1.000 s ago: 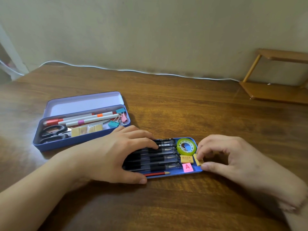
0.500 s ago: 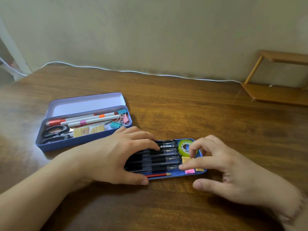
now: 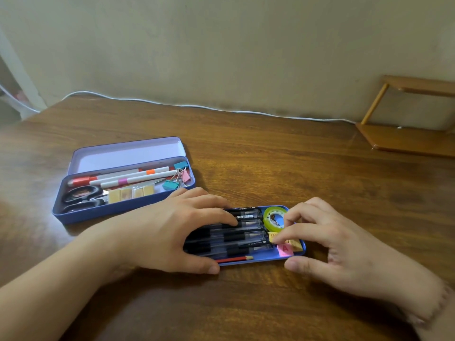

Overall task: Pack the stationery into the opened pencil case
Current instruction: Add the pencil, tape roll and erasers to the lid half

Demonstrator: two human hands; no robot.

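Settling the small erasers in the tray (image 3: 299, 253)

My left hand (image 3: 170, 232) lies flat across the black pens (image 3: 246, 238); my right hand (image 3: 327, 242) fingertips press the yellow eraser (image 3: 273, 236) at 3 o'clock, gripping nothing. Next I'd judge: lift tray into the case (image 3: 123, 205).

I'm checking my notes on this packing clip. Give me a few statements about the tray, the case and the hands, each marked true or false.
1. The left hand lies over the black pens. True.
2. The tape roll sits in the open pencil case. False: it is in the blue tray.
3. The scissors lie in the pencil case. True.
4. The right hand holds the red pencil. False: its fingers reach over the small erasers.
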